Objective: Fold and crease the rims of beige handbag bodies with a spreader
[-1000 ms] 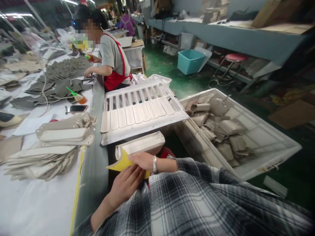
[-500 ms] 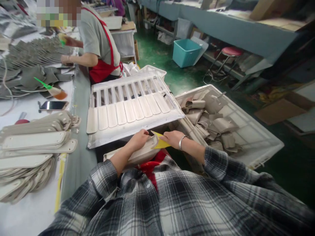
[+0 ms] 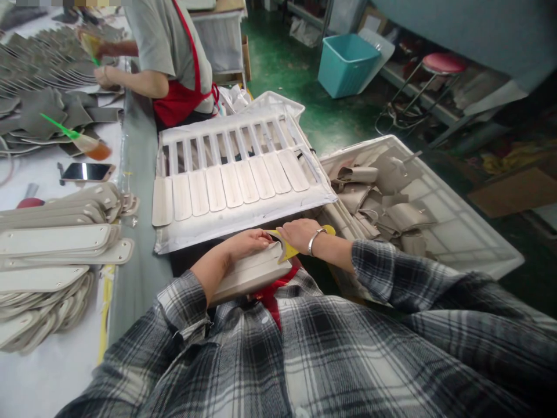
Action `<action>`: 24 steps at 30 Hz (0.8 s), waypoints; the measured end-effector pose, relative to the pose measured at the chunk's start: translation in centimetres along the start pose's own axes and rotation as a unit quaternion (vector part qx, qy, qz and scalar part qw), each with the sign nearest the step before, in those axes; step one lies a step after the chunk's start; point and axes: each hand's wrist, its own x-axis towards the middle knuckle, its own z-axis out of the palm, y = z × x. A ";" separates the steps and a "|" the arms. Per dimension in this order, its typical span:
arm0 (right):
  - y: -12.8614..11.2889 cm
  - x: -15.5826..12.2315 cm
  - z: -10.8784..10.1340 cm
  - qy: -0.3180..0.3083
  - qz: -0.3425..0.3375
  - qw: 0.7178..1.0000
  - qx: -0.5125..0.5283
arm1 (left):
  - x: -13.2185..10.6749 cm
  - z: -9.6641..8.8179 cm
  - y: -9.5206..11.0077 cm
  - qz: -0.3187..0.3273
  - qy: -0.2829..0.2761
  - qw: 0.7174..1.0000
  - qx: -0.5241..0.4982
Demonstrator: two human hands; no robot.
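Just nearer the body than the white slotted rack (image 3: pixel 237 218), holding a cream folded piece (image 3: pixel 250 274) in the left hand (image 3: pixel 243 244), bending the fingers over its upper edge and leaving little opening. Also just below the rack's near edge, gripping a yellow curved tool (image 3: pixel 289 251) in the right hand (image 3: pixel 300 235), closing around it, and setting its hollowed edge at the right end of the piece, seemingly touching. Being unable to tell how firmly pressing, or whether supporting the piece from beneath.

Possibly risking a scuff or dent in the cream piece, from bearing too hard or aslant with the tool's points. Perhaps risking a dropped piece too, from gripping it mainly along the upper edge. Working so close to the rack, maybe risking a knock against it and a jolt to the cream strips (image 3: pixel 217 191) lying there in a row.

Right of the rack, seeing a white crate (image 3: pixel 470 225) with loose cream pieces (image 3: pixel 409 217) lying jumbled inside. Left of the rack, on the white surface (image 3: pixel 52 383), seeing stacked cream straps (image 3: pixel 56 238) and a phone (image 3: pixel 89 172).
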 end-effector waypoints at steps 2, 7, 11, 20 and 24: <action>0.0 -0.1 0.1 0.009 -0.018 1.000 -0.011 | 0.0 0.0 0.1 0.010 0.001 1.000 -0.005; -0.1 0.3 0.0 0.014 -0.072 0.997 -0.031 | 0.1 -0.6 0.3 0.036 -0.031 0.999 -0.011; -0.1 0.9 -0.4 0.002 -0.094 0.995 -0.033 | 0.0 -0.8 0.3 0.034 -0.067 0.997 -0.012; 0.5 2.0 -0.9 -0.026 -0.176 0.983 -0.043 | -1.3 -0.8 1.1 0.027 -0.083 0.994 0.058; 0.6 2.6 -1.0 -0.032 -0.229 0.972 -0.048 | -2.3 -0.4 1.4 0.018 -0.059 0.983 0.172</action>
